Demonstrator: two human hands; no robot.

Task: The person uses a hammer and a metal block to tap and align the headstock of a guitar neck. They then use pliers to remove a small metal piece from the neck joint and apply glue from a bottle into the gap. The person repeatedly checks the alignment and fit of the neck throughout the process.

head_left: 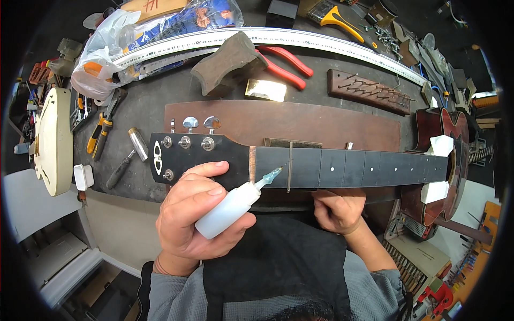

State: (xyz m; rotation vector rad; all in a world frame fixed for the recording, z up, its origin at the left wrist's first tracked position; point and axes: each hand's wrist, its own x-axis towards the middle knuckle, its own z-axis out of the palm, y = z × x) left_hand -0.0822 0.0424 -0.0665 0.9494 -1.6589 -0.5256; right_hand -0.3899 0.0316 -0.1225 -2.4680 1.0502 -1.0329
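My left hand (pixel 195 214) is closed around a small white squeeze bottle (pixel 227 211), tilted so that its translucent bluish nozzle (pixel 270 175) points at the fretboard. The nozzle tip is at the dark fretboard (pixel 353 168), just left of a fret wire (pixel 290 166) that lies across it and overhangs both edges. Thin slots and pale dots run along the rest of the board. The black headstock (pixel 230 155), with metal tuners, lies above my left hand. My right hand (pixel 340 209) is curled at the near edge of the neck; whatever its fingers hold is hidden.
The guitar's red-brown body (pixel 412 184) lies at right, with white paper by the fretboard end. Beyond the neck are a brown leather mat (pixel 235 115), a shaped block (pixel 225 61), red-handled pliers (pixel 284 69), and a wooden block of fret wires (pixel 369 91). A hammer (pixel 126 160) lies left.
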